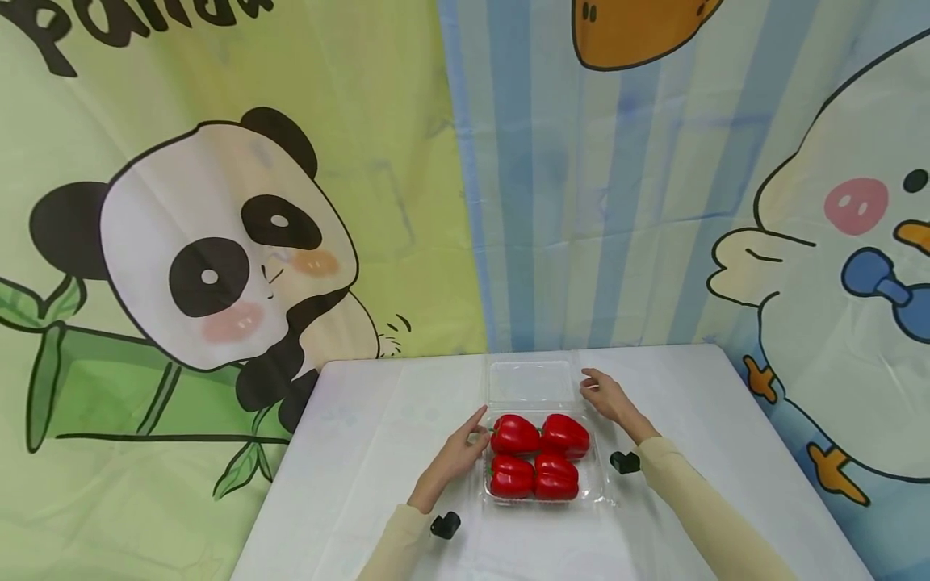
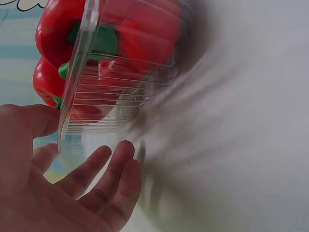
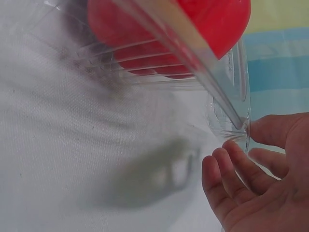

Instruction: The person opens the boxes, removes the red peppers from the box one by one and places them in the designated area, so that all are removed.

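Several red bell peppers [image 1: 557, 476] lie in the base of a clear plastic clamshell box [image 1: 592, 488]. Its clear lid [image 1: 530, 381] is folded back on the far side. At the box's left side is my left hand [image 1: 456, 453], whose thumb [image 2: 43, 119] touches the rim while the other fingers spread loosely below it. My right hand [image 1: 609, 397] is beside the lid's right edge. In the right wrist view its thumb [image 3: 270, 129] meets the clear plastic edge, and the other fingers are bent loosely with nothing visible between them.
The box stands on a white-covered table [image 1: 378, 452]. A printed cloth [image 1: 407, 202] with a panda and a white bird hangs behind the table. Black wrist devices [image 1: 446, 525] are by both forearms.
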Motion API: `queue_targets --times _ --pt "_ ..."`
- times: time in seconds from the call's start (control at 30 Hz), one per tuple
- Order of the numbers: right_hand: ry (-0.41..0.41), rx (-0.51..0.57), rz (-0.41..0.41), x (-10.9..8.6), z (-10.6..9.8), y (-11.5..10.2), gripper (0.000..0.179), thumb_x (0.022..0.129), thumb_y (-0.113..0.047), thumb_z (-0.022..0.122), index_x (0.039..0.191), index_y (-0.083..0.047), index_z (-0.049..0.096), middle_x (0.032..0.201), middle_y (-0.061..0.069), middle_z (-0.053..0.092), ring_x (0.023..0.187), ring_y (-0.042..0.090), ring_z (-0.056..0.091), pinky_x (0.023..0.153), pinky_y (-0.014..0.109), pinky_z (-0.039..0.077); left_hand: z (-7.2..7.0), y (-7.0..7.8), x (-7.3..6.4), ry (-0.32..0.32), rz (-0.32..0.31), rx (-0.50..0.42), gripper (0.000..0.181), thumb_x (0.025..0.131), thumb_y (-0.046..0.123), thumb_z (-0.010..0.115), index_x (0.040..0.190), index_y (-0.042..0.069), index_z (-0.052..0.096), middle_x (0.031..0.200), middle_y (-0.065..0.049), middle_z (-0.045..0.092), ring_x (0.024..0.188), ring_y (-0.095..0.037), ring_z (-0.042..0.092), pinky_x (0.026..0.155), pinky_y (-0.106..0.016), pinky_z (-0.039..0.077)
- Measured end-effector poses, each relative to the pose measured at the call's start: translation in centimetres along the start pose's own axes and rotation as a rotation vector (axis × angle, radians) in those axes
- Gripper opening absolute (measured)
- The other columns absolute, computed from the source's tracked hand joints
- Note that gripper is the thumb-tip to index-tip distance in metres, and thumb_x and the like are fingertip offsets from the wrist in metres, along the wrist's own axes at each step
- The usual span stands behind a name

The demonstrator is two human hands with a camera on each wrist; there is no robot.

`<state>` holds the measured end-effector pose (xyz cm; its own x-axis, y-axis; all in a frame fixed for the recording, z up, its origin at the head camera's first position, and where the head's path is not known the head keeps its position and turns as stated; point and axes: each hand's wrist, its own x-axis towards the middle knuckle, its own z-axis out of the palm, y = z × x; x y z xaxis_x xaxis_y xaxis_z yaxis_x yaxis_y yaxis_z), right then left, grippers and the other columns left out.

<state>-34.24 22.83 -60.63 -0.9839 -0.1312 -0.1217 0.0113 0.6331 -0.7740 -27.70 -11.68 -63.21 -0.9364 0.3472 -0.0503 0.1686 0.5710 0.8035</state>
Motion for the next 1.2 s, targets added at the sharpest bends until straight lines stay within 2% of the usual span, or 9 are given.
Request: queue_targets --times 0.23,0.37,0.57,0.73,0.87,1.03,1.2 --pt "-0.029 -0.031 0.002 -0.4 -0.3 -0.4 0.054 0.102 -0.012 0.052 0.151 0.005 0.034 0.141 0.032 0.051 0.128 0.049 0.051 0.099 0.056 0.051 0.1 -0.1 0.0 0.009 -0.024 0.009 0.059 0.104 0.028 0.052 0.159 0.019 0.032 0.131 -0.019 0.062 0.081 -0.015 0.068 0.078 -0.036 0.055" --pt "-0.043 -0.064 -0.018 -0.7 -0.7 -0.6 0.055 0.103 -0.016 0.053 0.15 0.005 0.035 0.142 0.033 0.05 0.128 0.049 0.052 0.097 0.055 0.052 0.1 0.0 0.0 0.018 -0.013 0.027 0.058 0.105 0.028 0.052 0.159 0.019 0.032 0.132 -0.019 0.062 0.084 -0.016 0.066 0.078 -0.036 0.056" --pt "-0.052 -0.12 -0.065 -1.0 -1.4 -0.7 0.057 0.102 -0.019 0.055 0.149 0.007 0.036 0.142 0.035 0.048 0.127 0.051 0.052 0.1 0.058 0.049 -0.5 0.6 0.1 -0.004 -0.005 0.086 0.058 0.104 0.029 0.052 0.158 0.019 0.033 0.134 -0.018 0.062 0.083 -0.016 0.061 0.076 -0.035 0.054" --pt "-0.069 -0.186 -0.131 -1.4 -1.9 -1.2 0.059 0.101 -0.02 0.057 0.149 0.009 0.036 0.146 0.036 0.044 0.126 0.053 0.051 0.102 0.061 0.046 -1.0 0.6 0.3 -0.027 -0.007 0.111 0.058 0.103 0.029 0.054 0.157 0.019 0.036 0.134 -0.018 0.062 0.081 -0.015 0.059 0.074 -0.034 0.052" --pt "-0.079 -0.216 -0.148 -2.1 -2.2 -1.8 0.059 0.101 -0.02 0.058 0.149 0.007 0.038 0.148 0.035 0.043 0.128 0.053 0.049 0.103 0.062 0.044 -1.2 0.6 0.4 -0.033 0.001 0.112 0.058 0.103 0.028 0.055 0.157 0.018 0.037 0.134 -0.019 0.062 0.085 -0.017 0.063 0.078 -0.038 0.053" --pt "-0.108 -0.277 -0.132 -3.0 -2.1 -2.7 0.061 0.099 -0.023 0.062 0.15 0.002 0.039 0.15 0.033 0.041 0.136 0.052 0.041 0.108 0.065 0.038 -1.2 0.6 0.3 -0.04 -0.002 0.105 0.058 0.103 0.028 0.054 0.157 0.018 0.036 0.134 -0.02 0.062 0.093 -0.023 0.067 0.086 -0.046 0.055" --pt "-0.127 -0.321 -0.177 -3.7 -2.1 -3.5 0.06 0.098 -0.024 0.064 0.148 0.001 0.042 0.149 0.032 0.043 0.137 0.051 0.04 0.109 0.066 0.037 -1.2 0.6 0.2 -0.044 -0.005 0.102 0.058 0.103 0.028 0.054 0.157 0.016 0.036 0.134 -0.021 0.062 0.097 -0.028 0.068 0.09 -0.051 0.055"
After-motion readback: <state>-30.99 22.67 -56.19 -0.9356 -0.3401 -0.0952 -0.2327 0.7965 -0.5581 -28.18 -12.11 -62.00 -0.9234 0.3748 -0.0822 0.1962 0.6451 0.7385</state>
